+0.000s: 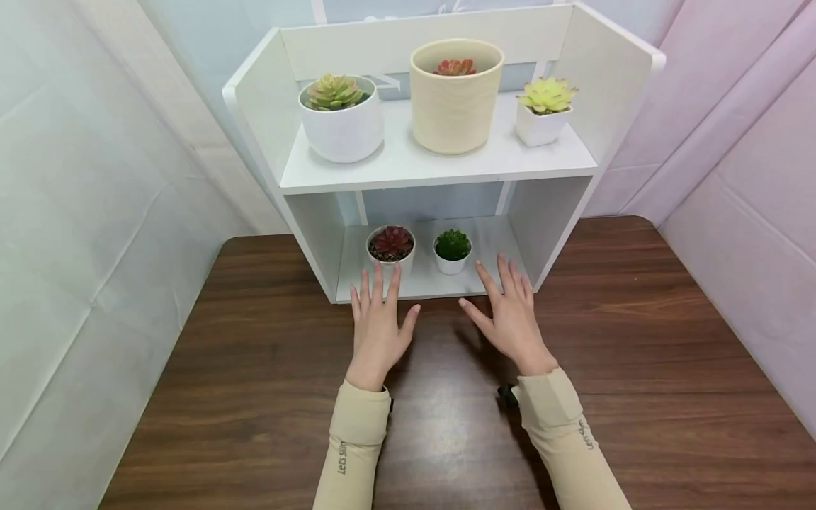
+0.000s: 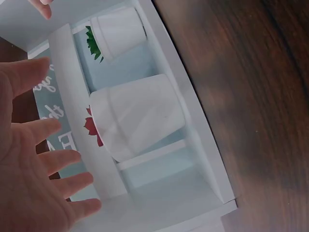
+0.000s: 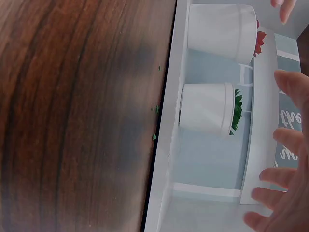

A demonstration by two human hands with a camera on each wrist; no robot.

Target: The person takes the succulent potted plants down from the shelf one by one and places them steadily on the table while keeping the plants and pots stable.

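Observation:
A white two-tier shelf [image 1: 440, 177] stands on the wooden table. On its lower tier are a dark red succulent in a white pot [image 2: 137, 116] and, to its right, a smaller green succulent in a white pot [image 3: 207, 107]. My left hand [image 1: 377, 329], fingers spread, is in front of the red succulent. My right hand [image 1: 510, 324], also spread and holding nothing, is at the lower tier's front right, beside the green succulent. In the wrist views both hands appear apart from the pots.
The upper tier holds a round white pot [image 1: 343, 131], a tall cream pot [image 1: 455, 106] with a red plant, and a small square white pot [image 1: 542, 127]. Small green bits [image 3: 154, 137] lie on the table by the shelf's front edge. Pale cloth [image 1: 83, 212] hangs at the sides.

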